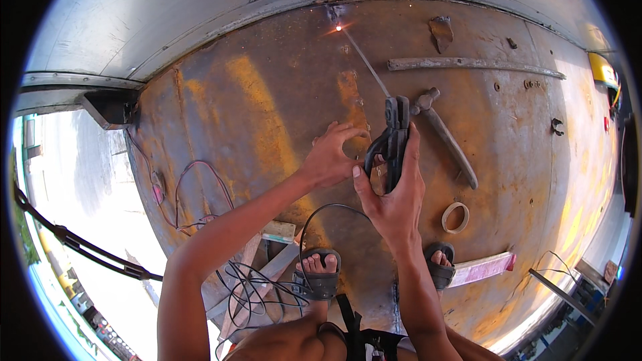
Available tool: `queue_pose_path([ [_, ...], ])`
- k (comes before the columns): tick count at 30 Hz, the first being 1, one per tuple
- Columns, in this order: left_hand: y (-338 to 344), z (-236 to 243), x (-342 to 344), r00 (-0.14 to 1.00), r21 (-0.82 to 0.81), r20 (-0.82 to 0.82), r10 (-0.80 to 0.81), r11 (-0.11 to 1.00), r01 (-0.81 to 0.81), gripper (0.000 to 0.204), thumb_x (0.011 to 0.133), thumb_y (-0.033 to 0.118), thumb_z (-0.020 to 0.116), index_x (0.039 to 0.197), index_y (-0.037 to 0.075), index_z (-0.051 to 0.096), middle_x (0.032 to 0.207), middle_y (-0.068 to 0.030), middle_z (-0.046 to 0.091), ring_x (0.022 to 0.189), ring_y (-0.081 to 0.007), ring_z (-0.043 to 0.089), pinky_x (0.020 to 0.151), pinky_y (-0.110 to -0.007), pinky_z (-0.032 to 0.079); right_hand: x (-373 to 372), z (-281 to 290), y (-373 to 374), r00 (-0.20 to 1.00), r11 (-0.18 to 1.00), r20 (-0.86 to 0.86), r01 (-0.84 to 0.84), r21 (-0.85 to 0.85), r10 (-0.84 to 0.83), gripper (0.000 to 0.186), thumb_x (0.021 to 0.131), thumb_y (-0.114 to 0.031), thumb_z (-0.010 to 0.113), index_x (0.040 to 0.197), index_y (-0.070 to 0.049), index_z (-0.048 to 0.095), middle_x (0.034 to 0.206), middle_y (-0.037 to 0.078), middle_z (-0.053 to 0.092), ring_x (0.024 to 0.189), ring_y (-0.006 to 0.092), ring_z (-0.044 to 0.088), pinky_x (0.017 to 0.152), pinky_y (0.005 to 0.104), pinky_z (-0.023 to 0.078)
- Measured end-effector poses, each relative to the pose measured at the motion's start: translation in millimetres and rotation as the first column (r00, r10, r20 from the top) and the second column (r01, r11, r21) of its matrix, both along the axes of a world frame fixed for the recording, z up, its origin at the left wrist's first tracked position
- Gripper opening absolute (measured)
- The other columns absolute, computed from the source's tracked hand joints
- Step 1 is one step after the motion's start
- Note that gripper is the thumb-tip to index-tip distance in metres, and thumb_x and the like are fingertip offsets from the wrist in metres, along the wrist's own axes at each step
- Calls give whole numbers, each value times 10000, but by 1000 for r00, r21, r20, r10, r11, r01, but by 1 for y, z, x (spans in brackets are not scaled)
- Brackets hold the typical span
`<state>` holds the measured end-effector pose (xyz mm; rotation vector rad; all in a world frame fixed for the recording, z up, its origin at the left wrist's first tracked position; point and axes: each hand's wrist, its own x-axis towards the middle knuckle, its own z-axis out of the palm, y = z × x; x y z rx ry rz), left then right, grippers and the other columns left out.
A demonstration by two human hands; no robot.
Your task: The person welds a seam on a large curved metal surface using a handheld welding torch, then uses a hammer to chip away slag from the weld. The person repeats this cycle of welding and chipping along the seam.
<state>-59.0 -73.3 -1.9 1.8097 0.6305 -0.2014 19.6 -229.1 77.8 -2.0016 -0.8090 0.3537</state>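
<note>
My right hand (394, 210) is closed round a black welding electrode holder (396, 130). From its jaws a thin grey welding rod (368, 63) runs up and left to a glowing tip (338, 27) near the far wall's base. Beside the holder's lever, my left hand (331, 157) has its fingers apart and curved, with nothing visible in it. Whether its fingertips touch the lever I cannot tell. A hammer (449, 140) lies on the rusty metal floor (221, 113) just right of the holder. A black cable (314, 210) loops below my hands.
A long bar (475, 64) and a scrap metal piece (441, 33) lie at the far right. A tape-like ring (455, 218) and a pinkish-white bar (483, 269) are nearer my right foot. Tangled black cable (251, 291) is by my left foot. The grey metal wall (200, 10) bounds the far side.
</note>
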Motion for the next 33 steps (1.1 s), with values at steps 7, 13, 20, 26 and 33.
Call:
queue_pose_path([
  [7, 0, -4, -3, 1000, 10, 14, 14, 1000, -14, 776, 795, 544, 853, 1446, 177, 646, 1651, -264, 431, 1608, -495, 241, 1271, -695, 174, 1, 4, 1, 997, 999, -80, -13, -31, 10, 1029, 885, -201, 848, 1644, 85, 216, 1143, 208, 705, 1018, 365, 742, 900, 443, 583],
  [13, -1, -3, -2, 1000, 19, 19, 17, 1000, -18, 766, 800, 528, 853, 1441, 161, 652, 1638, -250, 456, 1601, -487, 267, 1271, -680, 195, 2, 3, 1, 998, 999, -66, -11, -30, 9, 1019, 885, -195, 845, 1647, 74, 225, 1142, 200, 706, 1014, 357, 741, 901, 437, 582],
  [20, -1, 2, -1, 999, 20, 29, 21, 1000, -21, 738, 792, 474, 854, 1420, 135, 665, 1615, -254, 487, 1597, -474, 289, 1265, -680, 207, 2, 0, 1, 998, 1000, -54, -14, -15, 13, 1022, 882, -189, 845, 1650, 73, 224, 1144, 202, 704, 1011, 350, 743, 890, 434, 584],
  [26, -1, -1, -2, 999, 31, 35, 29, 999, -30, 731, 796, 477, 851, 1420, 143, 668, 1624, -244, 481, 1600, -473, 282, 1272, -669, 200, 2, 1, 1, 997, 999, -78, -16, -32, 14, 1035, 880, -191, 847, 1655, 74, 214, 1142, 206, 704, 1009, 351, 743, 890, 433, 585],
  [33, 1, 5, -1, 1000, 56, -12, -3, 998, 4, 798, 810, 500, 871, 1463, 107, 634, 1633, -264, 468, 1606, -458, 275, 1283, -576, 259, 1, 4, 2, 993, 999, -117, 0, -46, -5, 1030, 879, -197, 851, 1646, 80, 222, 1149, 213, 704, 1021, 356, 743, 899, 440, 584],
])
